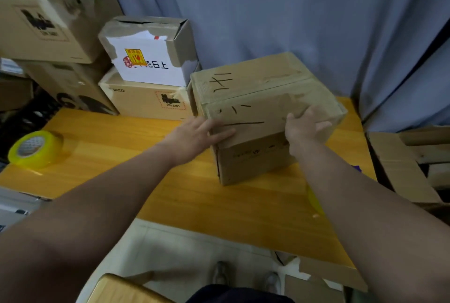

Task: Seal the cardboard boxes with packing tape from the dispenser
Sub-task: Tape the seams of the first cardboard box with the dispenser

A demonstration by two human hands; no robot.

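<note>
Both hands are on the cardboard box (263, 98) here, which sits on the yellow desk (170, 186) with its top flaps closed and black marker strokes scrawled across them. The left hand (198, 136) lies flat, fingers straight and relaxed, pressing on the near left corner of the lid. The right hand (304, 127) is over at the near right edge, fingers curled and thumb up on top, gripping the front flap where it folds down to the side. Glossy strips of old tape run across the lid between and beyond the two hands. Well off to the left of the left hand, a yellow tape roll (34, 149) sits on the desk, apart from both hands. Just beneath the right forearm a yellow thing (315, 201) peeks out, too hidden to tell what it is. Beyond the left hand, a white-labelled box (146, 59) rests on a tan carton (146, 100), just beside the held box, and a blue curtain (292, 10) hangs behind it all
</note>
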